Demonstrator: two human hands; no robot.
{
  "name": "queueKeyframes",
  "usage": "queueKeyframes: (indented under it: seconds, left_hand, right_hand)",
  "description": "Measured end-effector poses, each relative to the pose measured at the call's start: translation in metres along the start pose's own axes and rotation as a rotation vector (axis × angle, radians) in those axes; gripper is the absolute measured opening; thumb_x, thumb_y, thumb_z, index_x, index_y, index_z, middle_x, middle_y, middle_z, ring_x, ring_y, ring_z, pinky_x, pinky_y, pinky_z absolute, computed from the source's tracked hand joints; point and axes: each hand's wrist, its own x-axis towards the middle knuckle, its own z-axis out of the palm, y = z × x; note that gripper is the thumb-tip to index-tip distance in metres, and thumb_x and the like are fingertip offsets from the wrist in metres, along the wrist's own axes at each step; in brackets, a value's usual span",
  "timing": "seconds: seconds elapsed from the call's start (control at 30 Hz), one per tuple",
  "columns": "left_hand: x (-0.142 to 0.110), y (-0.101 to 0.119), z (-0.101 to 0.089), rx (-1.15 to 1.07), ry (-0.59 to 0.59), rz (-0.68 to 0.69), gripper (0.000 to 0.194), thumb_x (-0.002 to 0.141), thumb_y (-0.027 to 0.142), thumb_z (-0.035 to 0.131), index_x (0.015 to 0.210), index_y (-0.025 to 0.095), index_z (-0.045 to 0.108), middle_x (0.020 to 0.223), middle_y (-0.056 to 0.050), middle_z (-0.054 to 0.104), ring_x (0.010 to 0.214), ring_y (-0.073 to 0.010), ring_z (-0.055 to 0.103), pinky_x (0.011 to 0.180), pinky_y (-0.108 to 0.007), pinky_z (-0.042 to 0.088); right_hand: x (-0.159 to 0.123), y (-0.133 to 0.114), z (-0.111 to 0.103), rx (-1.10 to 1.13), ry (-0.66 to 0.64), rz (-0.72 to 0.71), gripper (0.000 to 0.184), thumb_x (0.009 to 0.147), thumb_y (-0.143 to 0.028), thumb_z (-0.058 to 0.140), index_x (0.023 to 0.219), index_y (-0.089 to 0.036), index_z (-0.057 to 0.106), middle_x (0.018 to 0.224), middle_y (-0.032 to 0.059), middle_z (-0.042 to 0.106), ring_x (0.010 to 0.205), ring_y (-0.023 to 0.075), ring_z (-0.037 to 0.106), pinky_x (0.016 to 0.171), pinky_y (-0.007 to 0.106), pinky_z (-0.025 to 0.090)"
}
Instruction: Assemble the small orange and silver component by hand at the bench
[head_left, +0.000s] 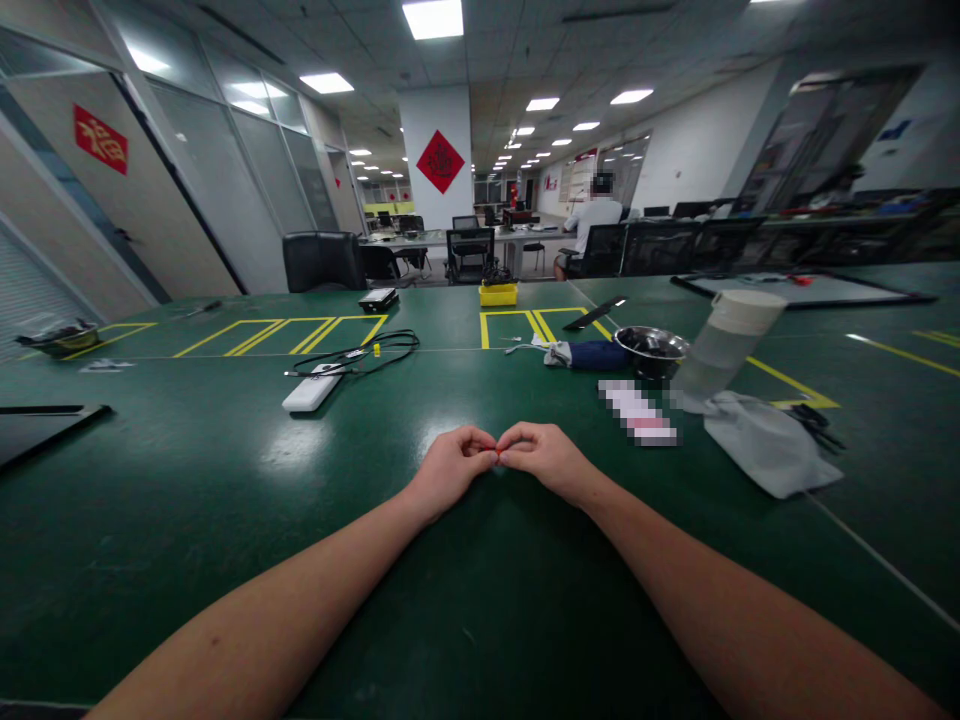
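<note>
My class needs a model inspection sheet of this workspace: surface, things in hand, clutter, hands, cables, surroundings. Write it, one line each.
Surface: green tabletop, marked with yellow tape.
Things: small red item between fingertips of left hand and right hand, mostly hidden.
Clutter: white block left; metal bowl, bottle and grey pouch right.
Hands: both pinched, fingertips close together.
Cables: black cable looped by the white block; none seen at the hands.
Surroundings: seated person and office chairs beyond.

Office; mesh chairs (470,250); long desks (465,238); ceiling light panels
</note>
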Motion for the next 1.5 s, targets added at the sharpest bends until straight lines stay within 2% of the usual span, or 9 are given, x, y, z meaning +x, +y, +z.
queueKeyframes:
  seconds: [0.27, 0.47, 0.67, 0.8, 0.9, 1.0, 1.13, 1.33, 1.5]
  left_hand:
    - [0.0, -0.001, -0.003, -0.203, -0.073, -0.051, 0.023, 0.072, 0.022, 0.071, 0.09, 0.013, 0.061, 0.075, -0.004, 0.068, 0.065, -0.0109, 0.061, 0.063, -0.022, 0.046]
    - [-0.002, 0.0, -0.007, -0.351, -0.162, -0.114, 0.025, 0.071, 0.02, 0.073, 0.091, 0.012, 0.06, 0.076, -0.003, 0.067, 0.063, -0.0084, 0.06, 0.062, -0.02, 0.045]
    - [-0.002, -0.002, -0.007, -0.358, -0.172, -0.155, 0.026, 0.07, 0.019, 0.075, 0.091, 0.012, 0.06, 0.077, -0.003, 0.066, 0.063, -0.0074, 0.059, 0.061, -0.019, 0.044]
    - [0.0, -0.002, -0.013, -0.359, -0.254, -0.207, 0.029, 0.07, 0.021, 0.075, 0.092, 0.011, 0.06, 0.076, -0.004, 0.066, 0.063, -0.0074, 0.059, 0.061, -0.018, 0.045]
    - [0.001, -0.002, -0.017, -0.353, -0.33, -0.239, 0.036, 0.069, 0.02, 0.076, 0.098, 0.011, 0.057, 0.074, -0.004, 0.065, 0.06, -0.0078, 0.06, 0.06, -0.019, 0.046]
    - [0.0, 0.0, -0.019, -0.322, -0.392, -0.23, 0.04, 0.069, 0.017, 0.075, 0.103, 0.013, 0.054, 0.073, -0.002, 0.064, 0.06, -0.0085, 0.059, 0.058, -0.019, 0.046]
    - [-0.003, 0.004, -0.017, -0.274, -0.395, -0.19, 0.04, 0.071, 0.012, 0.07, 0.106, 0.014, 0.052, 0.08, -0.003, 0.064, 0.061, -0.0068, 0.056, 0.057, -0.018, 0.044]
    - [-0.004, 0.011, -0.012, -0.152, -0.404, -0.132, 0.035, 0.068, 0.01, 0.067, 0.099, 0.015, 0.052, 0.085, -0.003, 0.064, 0.064, -0.0084, 0.056, 0.055, -0.019, 0.042]
    - [-0.005, 0.013, -0.012, -0.132, -0.449, -0.13, 0.035, 0.066, 0.012, 0.069, 0.096, 0.015, 0.053, 0.084, -0.003, 0.066, 0.064, -0.0097, 0.057, 0.055, -0.021, 0.042]
  right_hand:
    - [-0.002, -0.001, 0.001, 0.057, -0.012, -0.04, 0.024, 0.069, -0.027, 0.073, 0.086, -0.013, 0.063, 0.073, 0.0047, 0.07, 0.071, 0.0181, 0.068, 0.071, 0.03, 0.052]
    - [-0.004, -0.006, -0.002, 0.077, -0.071, 0.0, 0.021, 0.068, -0.026, 0.074, 0.081, -0.012, 0.065, 0.068, 0.0039, 0.068, 0.066, 0.0154, 0.065, 0.067, 0.028, 0.05]
    - [-0.004, -0.005, -0.004, 0.042, -0.127, -0.009, 0.021, 0.07, -0.027, 0.073, 0.082, -0.012, 0.065, 0.067, 0.0026, 0.066, 0.063, 0.0141, 0.063, 0.065, 0.027, 0.049]
    - [-0.001, 0.004, -0.002, 0.037, -0.139, -0.023, 0.026, 0.07, -0.028, 0.073, 0.086, -0.013, 0.06, 0.072, 0.002, 0.064, 0.062, 0.0141, 0.063, 0.059, 0.026, 0.048]
    - [0.001, 0.008, -0.003, 0.057, -0.194, -0.036, 0.034, 0.069, -0.026, 0.075, 0.095, -0.014, 0.058, 0.077, 0.0013, 0.062, 0.064, 0.0138, 0.062, 0.061, 0.026, 0.048]
    - [0.001, 0.005, -0.005, -0.021, -0.287, -0.053, 0.037, 0.07, -0.024, 0.074, 0.104, -0.014, 0.061, 0.079, 0.0007, 0.06, 0.067, 0.0122, 0.059, 0.063, 0.024, 0.045]
    - [-0.003, -0.005, -0.005, -0.21, -0.344, -0.122, 0.029, 0.076, -0.022, 0.067, 0.105, -0.016, 0.066, 0.075, -0.0012, 0.053, 0.064, 0.0092, 0.049, 0.057, 0.021, 0.038]
    - [-0.006, -0.017, -0.003, -0.33, -0.404, -0.099, 0.051, 0.075, -0.019, 0.066, 0.125, -0.019, 0.058, 0.073, -0.0026, 0.051, 0.061, 0.0087, 0.046, 0.054, 0.02, 0.034]
    - [-0.006, -0.019, -0.004, -0.442, -0.474, -0.157, 0.034, 0.076, -0.021, 0.066, 0.11, -0.021, 0.067, 0.075, -0.002, 0.052, 0.063, 0.0093, 0.046, 0.055, 0.021, 0.033]
